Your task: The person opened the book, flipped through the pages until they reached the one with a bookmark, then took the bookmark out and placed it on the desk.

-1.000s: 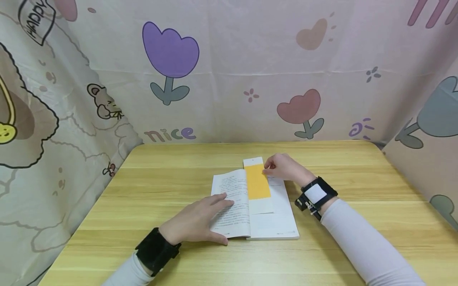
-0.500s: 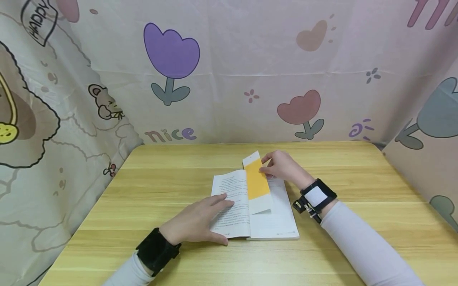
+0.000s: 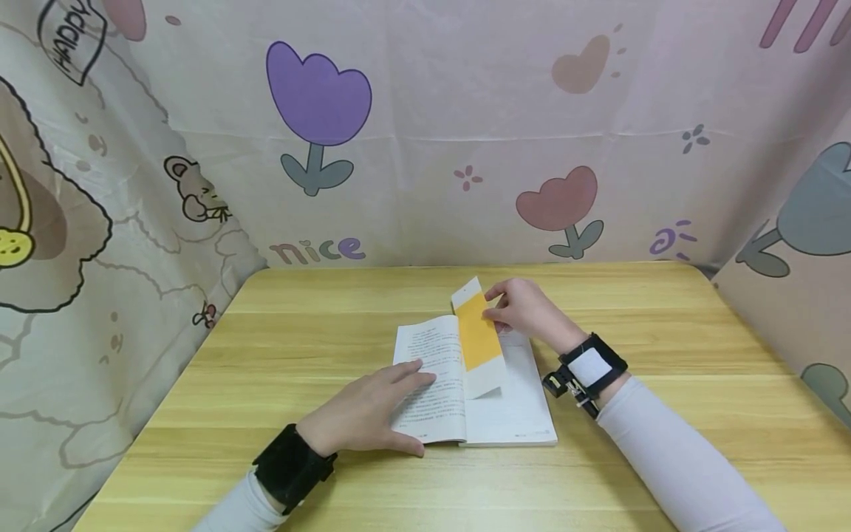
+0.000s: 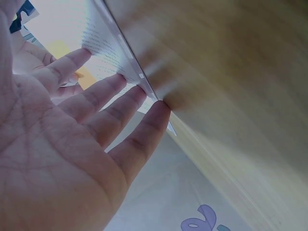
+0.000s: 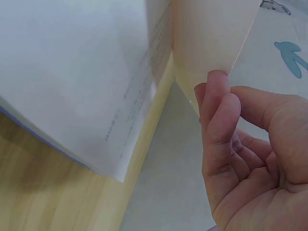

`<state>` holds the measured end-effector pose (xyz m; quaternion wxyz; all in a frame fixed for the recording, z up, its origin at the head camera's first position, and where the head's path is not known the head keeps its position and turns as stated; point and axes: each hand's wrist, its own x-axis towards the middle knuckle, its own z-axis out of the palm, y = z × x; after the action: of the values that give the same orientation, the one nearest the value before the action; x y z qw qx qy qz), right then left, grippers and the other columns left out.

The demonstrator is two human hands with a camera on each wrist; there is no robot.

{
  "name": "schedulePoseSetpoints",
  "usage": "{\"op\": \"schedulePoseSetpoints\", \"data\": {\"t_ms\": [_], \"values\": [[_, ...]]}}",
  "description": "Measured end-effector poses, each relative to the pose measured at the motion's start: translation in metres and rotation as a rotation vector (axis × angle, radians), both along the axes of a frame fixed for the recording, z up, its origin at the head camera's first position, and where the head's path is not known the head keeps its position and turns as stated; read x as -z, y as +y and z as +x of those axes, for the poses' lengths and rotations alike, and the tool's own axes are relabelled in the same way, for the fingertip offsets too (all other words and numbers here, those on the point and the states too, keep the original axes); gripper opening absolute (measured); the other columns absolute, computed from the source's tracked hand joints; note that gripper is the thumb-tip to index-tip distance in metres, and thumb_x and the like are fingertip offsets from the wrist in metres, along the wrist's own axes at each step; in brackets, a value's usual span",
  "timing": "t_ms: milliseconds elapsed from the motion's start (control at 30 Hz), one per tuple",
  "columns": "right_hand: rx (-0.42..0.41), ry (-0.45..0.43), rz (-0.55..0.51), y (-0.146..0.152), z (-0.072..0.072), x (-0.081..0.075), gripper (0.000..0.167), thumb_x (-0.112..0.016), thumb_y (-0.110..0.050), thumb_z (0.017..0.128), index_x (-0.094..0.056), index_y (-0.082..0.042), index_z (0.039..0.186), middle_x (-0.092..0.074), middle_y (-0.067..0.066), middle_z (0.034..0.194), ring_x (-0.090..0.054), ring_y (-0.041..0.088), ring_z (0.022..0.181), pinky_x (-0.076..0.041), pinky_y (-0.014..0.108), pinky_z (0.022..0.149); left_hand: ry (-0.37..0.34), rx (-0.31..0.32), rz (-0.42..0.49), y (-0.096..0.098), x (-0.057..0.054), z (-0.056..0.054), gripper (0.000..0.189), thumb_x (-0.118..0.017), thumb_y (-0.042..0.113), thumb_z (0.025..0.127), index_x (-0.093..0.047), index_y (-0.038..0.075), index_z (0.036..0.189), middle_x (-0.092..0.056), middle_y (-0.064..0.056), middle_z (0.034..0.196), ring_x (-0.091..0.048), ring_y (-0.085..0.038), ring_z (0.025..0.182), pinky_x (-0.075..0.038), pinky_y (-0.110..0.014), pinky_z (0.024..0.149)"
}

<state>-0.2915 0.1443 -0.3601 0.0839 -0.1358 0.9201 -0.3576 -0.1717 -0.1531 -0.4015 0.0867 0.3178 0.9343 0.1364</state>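
Observation:
An open book [image 3: 515, 421] lies on the table, printed text on its left page. Along its centre fold stands a bookmark [image 3: 479, 332], yellow with white ends and a small hole near the top. It is tilted, its right side raised off the right page. My right hand [image 3: 530, 310] pinches the bookmark's right edge between thumb and fingers; the right wrist view shows the bookmark's pale back [image 5: 211, 33]. My left hand [image 3: 366, 410] rests with spread fingers on the left page. In the left wrist view its fingertips [image 4: 159, 108] touch along the book's edge.
The light wooden table [image 3: 279, 332] extends on all sides of the book. Behind it hangs a pale curtain [image 3: 425, 89] printed with flowers and hearts, and it continues along both sides. Black straps with devices [image 3: 589, 367] sit on both wrists.
The bookmark has gone from lying nearly flat to tilting up on its right side, lifted by my right hand, its top end turning upward. My left hand has stayed in place.

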Motion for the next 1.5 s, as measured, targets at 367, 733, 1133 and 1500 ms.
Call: {"op": "schedulePoseSetpoints", "data": {"t_ms": [367, 733, 1133, 1500], "values": [[0.014, 0.0, -0.063, 0.036, -0.006, -0.011, 0.041, -0.074, -0.011, 0.101, -0.066, 0.007, 0.136, -0.075, 0.012, 0.086, -0.076, 0.027, 0.076, -0.067, 0.038, 0.074, 0.01, 0.01, 0.017, 0.0, -0.001, 0.002, 0.101, -0.088, 0.066, 0.079, -0.049, 0.019, 0.161, -0.044, -0.015, 0.17, -0.05, -0.039, 0.152, -0.048, -0.058, 0.12], [0.053, 0.014, -0.062, 0.086, -0.016, -0.014, 0.042, -0.072, -0.011, 0.103, -0.062, 0.012, 0.136, -0.076, 0.013, 0.086, -0.073, 0.017, 0.07, -0.062, 0.026, 0.065, 0.017, 0.016, -0.004, -0.004, -0.002, 0.002, 0.1, -0.087, 0.065, 0.081, -0.049, 0.019, 0.161, -0.046, -0.015, 0.168, -0.052, -0.039, 0.15, -0.051, -0.059, 0.117], [0.13, -0.013, 0.107, 0.128, -0.023, -0.001, 0.041, -0.07, -0.011, 0.102, -0.062, 0.015, 0.133, -0.074, 0.011, 0.081, -0.071, 0.016, 0.066, -0.061, 0.028, 0.061, 0.006, 0.0, -0.005, -0.012, -0.003, 0.004, 0.099, -0.086, 0.067, 0.081, -0.049, 0.021, 0.161, -0.046, -0.013, 0.169, -0.052, -0.037, 0.151, -0.052, -0.06, 0.115], [0.126, 0.046, 0.31, 0.145, -0.023, 0.011, 0.032, -0.073, -0.011, 0.095, -0.068, 0.008, 0.122, -0.073, 0.01, 0.078, -0.064, 0.018, 0.065, -0.048, 0.029, 0.061, 0.01, -0.005, -0.001, -0.011, -0.003, 0.005, 0.098, -0.088, 0.063, 0.081, -0.049, 0.021, 0.161, -0.046, -0.014, 0.169, -0.052, -0.038, 0.151, -0.052, -0.061, 0.115]]}}
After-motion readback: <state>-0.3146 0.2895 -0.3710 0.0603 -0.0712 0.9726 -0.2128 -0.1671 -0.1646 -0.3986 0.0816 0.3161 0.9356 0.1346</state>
